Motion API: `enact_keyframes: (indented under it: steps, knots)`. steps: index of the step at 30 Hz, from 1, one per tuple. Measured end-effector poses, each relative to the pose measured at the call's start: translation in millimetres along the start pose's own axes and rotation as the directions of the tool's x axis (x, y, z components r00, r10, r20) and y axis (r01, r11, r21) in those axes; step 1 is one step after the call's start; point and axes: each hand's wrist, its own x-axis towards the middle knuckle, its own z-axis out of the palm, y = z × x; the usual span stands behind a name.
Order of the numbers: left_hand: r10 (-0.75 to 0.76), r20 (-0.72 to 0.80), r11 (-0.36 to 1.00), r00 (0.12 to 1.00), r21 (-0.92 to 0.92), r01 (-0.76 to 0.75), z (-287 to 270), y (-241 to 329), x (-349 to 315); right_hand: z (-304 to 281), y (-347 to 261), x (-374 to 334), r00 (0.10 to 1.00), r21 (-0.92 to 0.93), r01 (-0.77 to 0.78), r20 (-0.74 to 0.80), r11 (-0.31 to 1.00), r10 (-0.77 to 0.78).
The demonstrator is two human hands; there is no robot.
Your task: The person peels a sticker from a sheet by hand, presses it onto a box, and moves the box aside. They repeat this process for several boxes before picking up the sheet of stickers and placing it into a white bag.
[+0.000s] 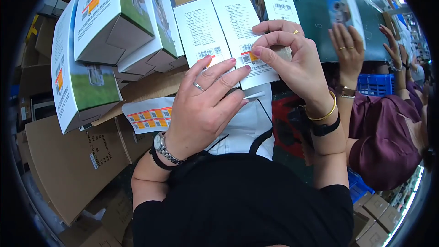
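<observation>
- Black T-shirt point(242, 206) is being worn closest to the camera, its short sleeves ending above both bent elbows.
- One white printed carton point(235, 16) is being touched in front of the wearer, its text panel facing up; an orange-and-white QR sticker point(248, 58) is being borne near its lower end.
- Its neighbouring carton point(197, 27) is being kept alongside, to the left.
- The left hand point(208, 105) is being laid, unclenched with fingers spread, across the lower ends of both cartons.
- The right hand point(295, 59) is being held curled, thumb and forefinger just beside the sticker; whether anything is being pinched cannot be told.
- A sticker sheet point(148, 117) is being partly covered by the left forearm.
- At right, a blurred blue-and-white box point(344, 11) is being handled by a co-worker's hand point(348, 50).
</observation>
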Motion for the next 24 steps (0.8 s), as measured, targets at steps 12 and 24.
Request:
enact_keyframes:
  steps: [12, 24]
  knots:
    - [0.001, -0.003, 1.0, 1.0, -0.027, -0.001, -4.3, -0.8, 3.3, 5.5, 0.7, -2.5, 0.999, -0.03, 0.024, -0.024, 0.999, -0.025]
    - [0.001, -0.013, 0.999, 1.0, -0.04, -0.001, -3.8, -1.1, 2.8, 11.1, -0.2, -6.4, 0.997, -0.05, -0.02, -0.071, 0.999, 0.017]
